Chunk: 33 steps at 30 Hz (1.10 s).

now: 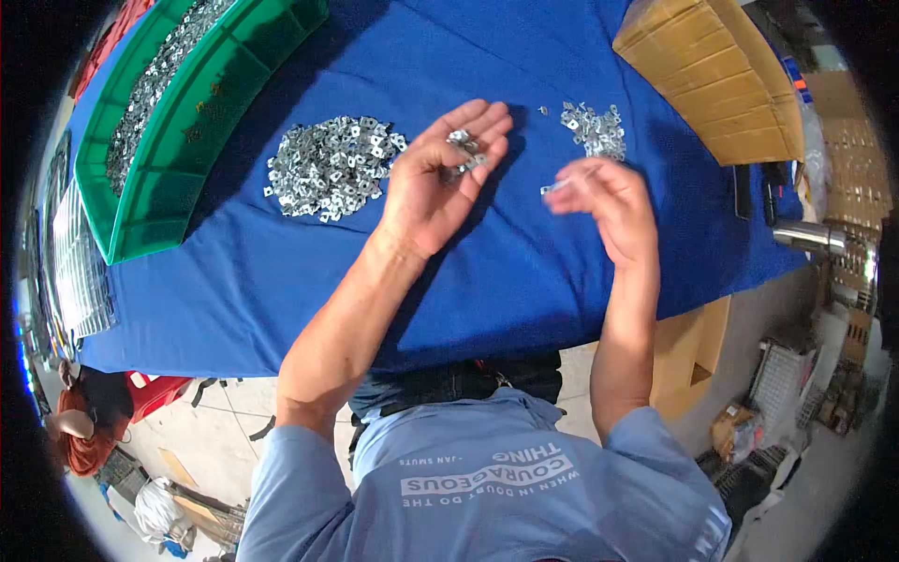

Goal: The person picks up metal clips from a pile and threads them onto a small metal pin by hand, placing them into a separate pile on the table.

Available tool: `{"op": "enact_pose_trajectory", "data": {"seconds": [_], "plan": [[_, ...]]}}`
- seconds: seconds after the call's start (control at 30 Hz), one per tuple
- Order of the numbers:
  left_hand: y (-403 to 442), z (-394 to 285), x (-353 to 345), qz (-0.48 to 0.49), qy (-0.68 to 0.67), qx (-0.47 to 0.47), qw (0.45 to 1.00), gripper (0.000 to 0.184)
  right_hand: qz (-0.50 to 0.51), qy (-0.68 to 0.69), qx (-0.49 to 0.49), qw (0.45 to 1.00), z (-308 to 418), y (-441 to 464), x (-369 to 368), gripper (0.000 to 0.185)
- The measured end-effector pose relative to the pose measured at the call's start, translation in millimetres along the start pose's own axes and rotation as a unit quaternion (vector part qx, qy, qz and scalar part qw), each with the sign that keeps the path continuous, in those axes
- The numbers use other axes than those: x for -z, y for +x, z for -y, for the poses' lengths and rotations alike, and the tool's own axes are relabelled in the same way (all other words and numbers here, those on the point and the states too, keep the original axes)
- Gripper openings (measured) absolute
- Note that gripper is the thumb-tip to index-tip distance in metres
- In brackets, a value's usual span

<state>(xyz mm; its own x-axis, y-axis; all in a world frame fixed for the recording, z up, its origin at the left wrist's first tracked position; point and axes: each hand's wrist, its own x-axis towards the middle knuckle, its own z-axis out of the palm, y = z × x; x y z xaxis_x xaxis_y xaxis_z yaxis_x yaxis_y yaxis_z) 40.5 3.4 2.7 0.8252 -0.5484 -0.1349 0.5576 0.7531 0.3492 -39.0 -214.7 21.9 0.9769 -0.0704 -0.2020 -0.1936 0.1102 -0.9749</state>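
Note:
My left hand (445, 173) is palm up over the blue cloth, cupped around several small metal clips (465, 157) with the thumb bent over them. To its left lies a large heap of the same kind of silvery clips (328, 169), flat pieces with a hole. My right hand (604, 201) hovers just below a smaller pile of clips (596, 129). Its thumb and fingers are drawn together and smeared by motion. A pale bit of metal shows by the fingertips; whether it is pinched or lies on the cloth is unclear.
A green plastic bin (154, 211) full of small metal parts stands at the upper left. At the upper right is a brown cardboard box (707, 80). Blue cloth (524, 281) covers the table, and a shiny metal cylinder (810, 236) sits past its right edge.

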Motion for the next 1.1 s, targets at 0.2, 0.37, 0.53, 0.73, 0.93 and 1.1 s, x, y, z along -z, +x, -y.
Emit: {"op": "enact_pose_trajectory", "data": {"seconds": [0.2,0.37,0.53,0.73,0.93,1.1], "plan": [[1.0,3.1,-0.9,-0.034,0.041,0.008,0.999,0.048,-0.095,-0.017,0.071,0.993,-13.6,3.8,-2.2,0.018],[-0.5,0.0,-2.8,-0.044,-0.038,0.032,0.998,0.044,-0.206,0.009,0.147,0.968,6.0,12.9,-12.3,0.019],[1.0,-3.2,-5.6,-0.063,0.045,-0.041,0.996,0.040,-0.069,0.271,0.125,0.952,-7.8,53.8,-45.7,0.018],[-1.8,1.0,9.0,0.022,0.057,0.057,0.997,0.033,-0.208,0.210,0.194,0.935,-23.1,64.8,-49.5,0.016],[-6.4,13.2,-1.5,-0.012,-0.023,0.091,0.995,0.047,-0.298,0.187,0.218,0.910,-1.5,40.8,-50.8,0.023],[-3.4,8.9,1.4,-0.011,0.015,0.103,0.995,0.045,-0.234,-0.070,0.224,0.944,-12.8,2.8,-53.1,0.021]]}}
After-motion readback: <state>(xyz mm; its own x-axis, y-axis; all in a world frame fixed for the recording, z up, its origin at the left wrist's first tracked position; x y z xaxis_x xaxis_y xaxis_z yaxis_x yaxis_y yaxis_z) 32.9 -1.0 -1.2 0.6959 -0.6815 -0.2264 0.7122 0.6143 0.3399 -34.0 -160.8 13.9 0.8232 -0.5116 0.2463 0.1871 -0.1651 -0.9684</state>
